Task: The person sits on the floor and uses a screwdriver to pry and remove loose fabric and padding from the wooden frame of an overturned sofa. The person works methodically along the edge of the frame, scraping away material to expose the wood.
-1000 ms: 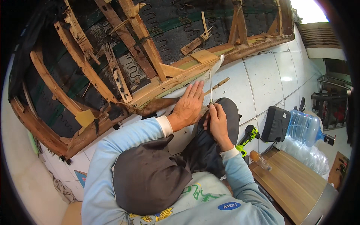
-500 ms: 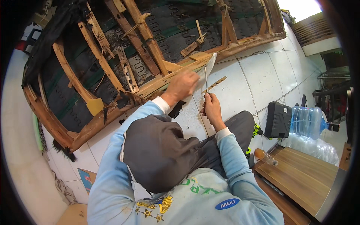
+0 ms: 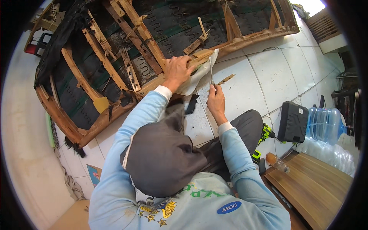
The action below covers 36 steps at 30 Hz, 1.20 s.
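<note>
An upturned wooden sofa frame (image 3: 100,119) with zigzag springs and dark webbing lies on white floor tiles. My left hand (image 3: 178,69) clamps down on its near rail, fingers curled over the edge of a pale fabric flap (image 3: 196,78) that hangs off the rail. My right hand (image 3: 216,100) holds a thin metal hand tool (image 3: 211,71) upright. Its tip reaches the flap beside the rail, just right of my left hand. A small wood scrap (image 3: 226,79) lies on the tile next to the tool.
A green and black cordless drill (image 3: 264,134) lies by my right knee. Beyond it stand a black case (image 3: 293,122) and a large blue water jug (image 3: 326,124). A small bottle (image 3: 276,161) and a wooden board (image 3: 312,180) lie at lower right.
My left hand slid up from lying flat on the fabric to gripping the frame rail. My right hand followed upward with the tool, and my head leaned closer to the frame.
</note>
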Tool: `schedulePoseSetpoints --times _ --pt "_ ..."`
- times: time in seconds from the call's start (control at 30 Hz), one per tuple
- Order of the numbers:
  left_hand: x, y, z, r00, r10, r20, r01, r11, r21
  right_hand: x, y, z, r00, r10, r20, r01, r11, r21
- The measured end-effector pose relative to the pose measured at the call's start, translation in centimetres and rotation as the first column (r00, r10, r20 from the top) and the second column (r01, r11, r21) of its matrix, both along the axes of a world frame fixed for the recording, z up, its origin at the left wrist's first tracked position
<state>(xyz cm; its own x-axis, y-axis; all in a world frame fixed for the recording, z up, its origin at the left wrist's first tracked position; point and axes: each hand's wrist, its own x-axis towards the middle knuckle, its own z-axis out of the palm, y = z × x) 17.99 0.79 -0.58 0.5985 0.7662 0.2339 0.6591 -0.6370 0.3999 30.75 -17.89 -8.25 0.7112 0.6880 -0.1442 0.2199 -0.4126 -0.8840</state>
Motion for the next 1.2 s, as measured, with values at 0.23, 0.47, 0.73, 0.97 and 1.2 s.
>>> schedulePoseSetpoints --times 0.23,0.47,0.73,0.97,1.2 --pt "3.5 2.5 0.1 0.971 -0.136 0.196 0.148 0.988 -0.050 0.2 -0.8 1.8 0.997 0.039 0.066 -0.041 0.999 0.019" --pt "4.8 2.4 0.3 0.982 -0.056 0.179 0.075 0.992 -0.101 4.9 -2.7 3.1 0.964 0.171 0.205 -0.161 0.985 -0.064" --pt "7.5 6.7 0.3 0.974 -0.147 0.175 0.134 0.988 0.082 8.8 -2.1 1.9 0.928 0.311 0.203 -0.298 0.950 -0.090" --pt "13.2 14.9 3.6 0.977 0.027 0.210 -0.095 0.941 0.323 7.9 -1.2 1.3 0.930 0.296 0.217 -0.303 0.953 -0.003" --pt "8.5 9.8 4.1 0.784 -0.113 0.610 0.240 0.962 -0.131 6.5 -1.9 3.0 0.946 0.299 0.127 -0.312 0.945 0.094"
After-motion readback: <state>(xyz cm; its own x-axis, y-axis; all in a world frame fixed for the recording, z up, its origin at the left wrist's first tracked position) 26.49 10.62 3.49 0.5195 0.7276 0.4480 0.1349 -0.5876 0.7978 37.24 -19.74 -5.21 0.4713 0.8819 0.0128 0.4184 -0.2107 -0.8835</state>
